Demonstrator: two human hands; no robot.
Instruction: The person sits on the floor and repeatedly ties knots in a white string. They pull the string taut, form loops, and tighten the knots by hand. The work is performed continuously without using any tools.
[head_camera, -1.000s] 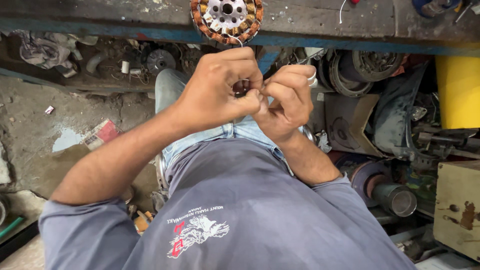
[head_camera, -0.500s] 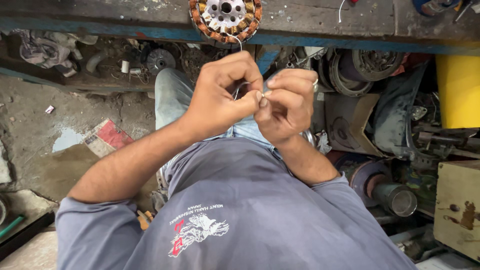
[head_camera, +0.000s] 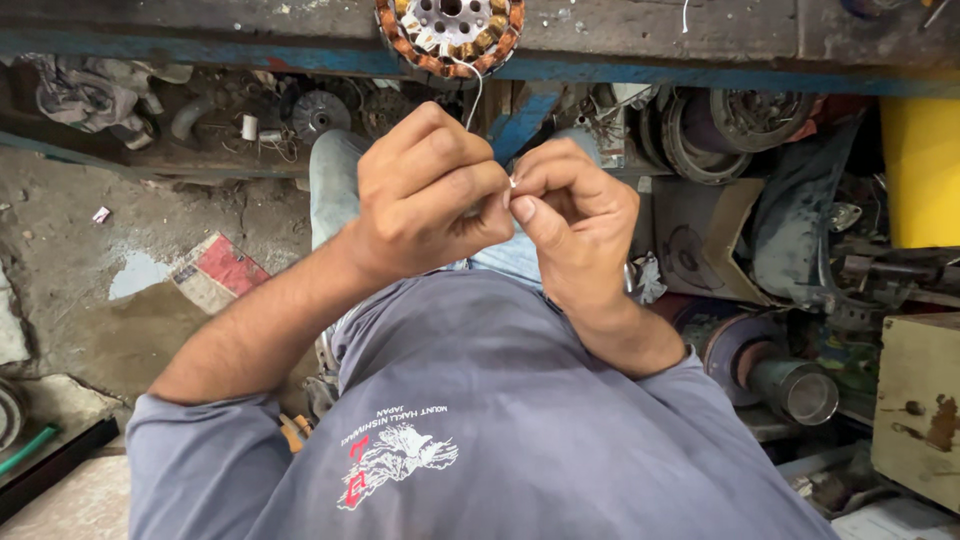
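A: We log the thin wire (head_camera: 474, 92) first. It drops from the copper-wound stator (head_camera: 450, 35) on the far bench edge (head_camera: 700, 72) down into our hands, held close in front of the chest.

B: Grip?

A: The left hand (head_camera: 425, 195) is clenched, fingers curled over, thumb pressed toward the right hand (head_camera: 575, 215). The right pinches a small pale end (head_camera: 513, 182) between thumb and forefinger, just where the two hands touch. We can't tell how much wire lies inside the left fist.

B: Change from half a second ago?

A: The knuckles have rolled slightly and the hands sit tighter together; the wire stays taut to the stator. We judge the fingers are working that wire end, mid-step.

B: Surroundings?

A: Motor parts (head_camera: 740, 120) far right, a yellow container (head_camera: 920, 170) at the right edge, a red-and-white carton (head_camera: 215, 270) on the dirt floor to the left.
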